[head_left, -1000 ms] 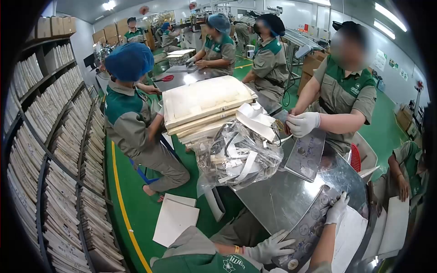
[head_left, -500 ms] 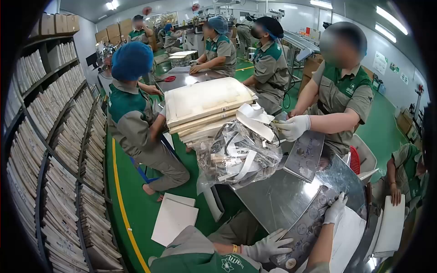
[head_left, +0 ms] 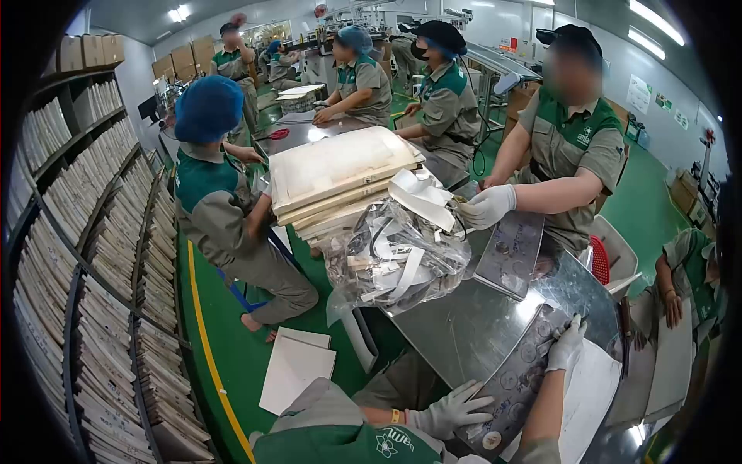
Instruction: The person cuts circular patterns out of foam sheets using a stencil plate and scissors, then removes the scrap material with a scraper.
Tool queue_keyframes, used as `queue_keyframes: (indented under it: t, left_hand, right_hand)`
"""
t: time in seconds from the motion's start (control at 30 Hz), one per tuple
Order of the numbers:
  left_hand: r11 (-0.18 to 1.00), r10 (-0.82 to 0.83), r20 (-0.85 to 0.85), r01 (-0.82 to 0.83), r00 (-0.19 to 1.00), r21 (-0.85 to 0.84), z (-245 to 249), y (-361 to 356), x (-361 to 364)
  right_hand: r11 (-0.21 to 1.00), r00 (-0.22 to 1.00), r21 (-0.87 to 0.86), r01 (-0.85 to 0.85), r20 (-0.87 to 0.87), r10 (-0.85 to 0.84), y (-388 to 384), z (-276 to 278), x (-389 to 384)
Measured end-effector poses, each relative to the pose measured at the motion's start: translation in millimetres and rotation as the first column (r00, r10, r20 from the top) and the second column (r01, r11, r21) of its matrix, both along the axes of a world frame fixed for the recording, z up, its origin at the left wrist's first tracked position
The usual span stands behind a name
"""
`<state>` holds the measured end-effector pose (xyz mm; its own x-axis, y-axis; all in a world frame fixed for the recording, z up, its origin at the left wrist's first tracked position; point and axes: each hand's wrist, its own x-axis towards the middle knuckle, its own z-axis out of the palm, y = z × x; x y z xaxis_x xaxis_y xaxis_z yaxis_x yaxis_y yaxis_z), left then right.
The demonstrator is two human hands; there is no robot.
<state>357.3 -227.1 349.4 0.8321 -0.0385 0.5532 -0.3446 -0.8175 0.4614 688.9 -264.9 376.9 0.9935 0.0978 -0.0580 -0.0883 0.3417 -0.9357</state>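
A long dark grey board (head_left: 502, 379) with round outlines and handwriting lies on the metal table in front of me. My left hand (head_left: 452, 410), in a white glove, rests on its left edge with fingers spread. Near the board's upper right end is my right hand (head_left: 568, 346), also gloved. Its fingers are curled closed around something small and dark that I cannot make out. Beneath my right forearm and beside the board lie white sheets (head_left: 591, 394). A second dark board (head_left: 510, 254) lies farther up the table.
A stack of thick white boards (head_left: 340, 174) and a clear plastic bag of scraps (head_left: 398, 259) stand at the table's far left. Across from me a co-worker (head_left: 576, 131) works with a gloved hand. Shelves (head_left: 93, 263) packed with boards line the left. White boards (head_left: 297, 370) lie on the floor.
The view has shifted slightly. My left hand stays spread on the board, and my right hand stays near its upper end. The co-worker opposite has raised their head.
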Motion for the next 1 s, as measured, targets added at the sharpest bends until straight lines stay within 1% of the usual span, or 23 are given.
queue_keyframes:
  t: [0.07,0.1,0.23,0.27,0.33,0.43,0.5,0.6,0.67,0.7,0.8,0.83,0.87,1.0]
  left_hand:
    - [1.000,-0.004,0.015,0.004,1.000,0.002,1,1,1]
    - [1.000,-0.008,-0.007,0.008,1.000,0.013,1,2,0]
    - [1.000,0.002,-0.015,-0.002,1.000,0.005,-1,0,0]
    - [1.000,0.006,-0.009,-0.006,1.000,0.007,-2,0,0]
    - [1.000,0.007,-0.012,-0.007,1.000,0.023,-1,1,0]
    - [0.999,-0.003,-0.035,0.004,0.999,0.041,2,3,-2]
    - [1.000,-0.007,-0.040,0.008,0.999,0.024,1,2,-2]
    - [0.999,0.031,0.016,-0.031,0.999,0.029,-2,0,0]
    - [0.999,0.015,-0.019,-0.014,1.000,0.045,-1,2,-1]
    - [0.999,0.011,-0.024,-0.010,1.000,0.040,0,2,-1]
    - [0.999,-0.011,-0.064,0.014,0.998,0.041,5,3,-3]
    - [0.999,-0.019,-0.081,0.023,0.997,0.044,7,4,-3]
    - [0.999,-0.020,-0.072,0.023,0.997,0.040,6,4,-3]
    - [1.000,-0.010,-0.039,0.011,0.999,0.021,5,3,-3]
  right_hand:
    - [1.000,1.000,0.011,-0.006,-0.005,0.006,1,-2,2]
    - [0.999,1.000,0.040,-0.015,-0.009,0.016,2,-5,4]
    - [0.999,0.998,0.022,-0.044,0.038,0.043,0,-6,4]
    - [1.000,1.000,0.003,0.000,0.006,0.000,1,-1,-1]
    - [0.998,0.999,0.044,-0.037,0.004,0.037,0,-7,6]
    - [0.997,1.000,0.073,-0.008,-0.009,0.009,1,-12,9]
    - [0.998,1.000,0.057,0.003,-0.009,-0.002,0,-10,7]
    - [0.999,1.000,0.046,-0.011,0.007,0.011,-1,-7,4]
    - [0.999,0.999,0.029,-0.031,0.013,0.031,-2,-7,4]
    - [0.997,0.998,0.054,-0.056,0.033,0.054,-3,-10,6]
    - [1.000,1.000,0.024,-0.014,0.014,0.014,-2,-12,8]
    - [0.999,0.999,0.012,-0.040,0.014,0.040,-4,-8,5]
    - [1.000,1.000,0.015,-0.019,0.009,0.019,-2,-3,0]
    - [1.000,0.999,0.007,-0.029,0.020,0.029,-3,-10,6]
